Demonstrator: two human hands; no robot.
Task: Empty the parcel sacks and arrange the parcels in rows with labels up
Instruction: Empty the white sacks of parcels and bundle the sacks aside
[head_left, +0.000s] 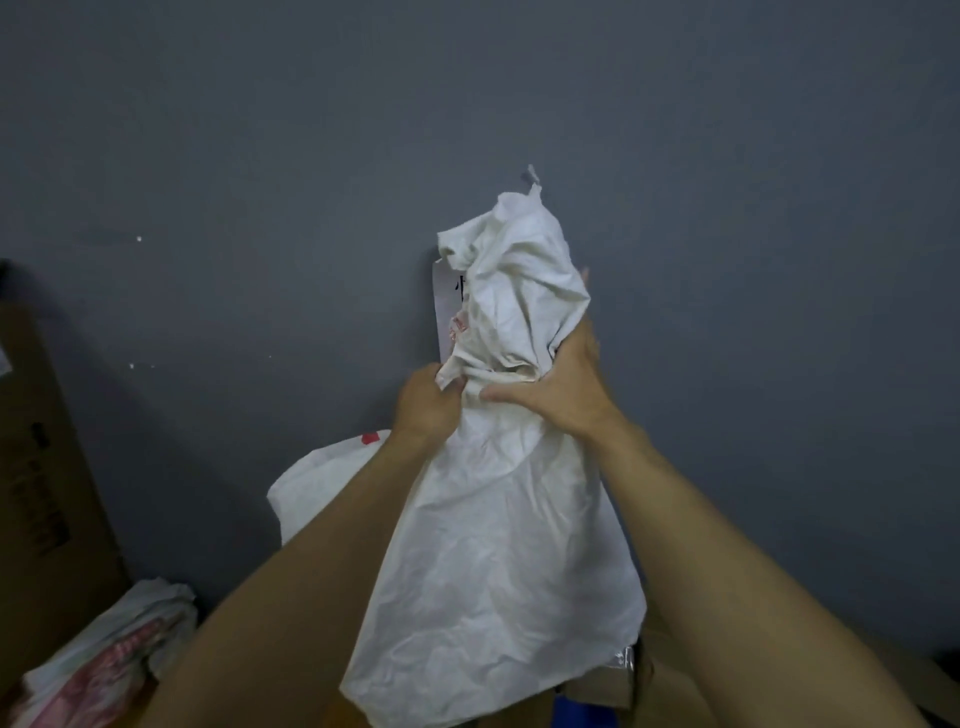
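Grey wall (260, 156); both hands grip white sack (498, 545).

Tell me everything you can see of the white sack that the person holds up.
The white sack looks like thin woven plastic, creased and limp. It is held in the air before a grey wall. The left hand and the right hand grip it where it is bunched into a narrow neck. Above them it stands crumpled, with faint red print; below it hangs wide and loose. Its contents cannot be seen.
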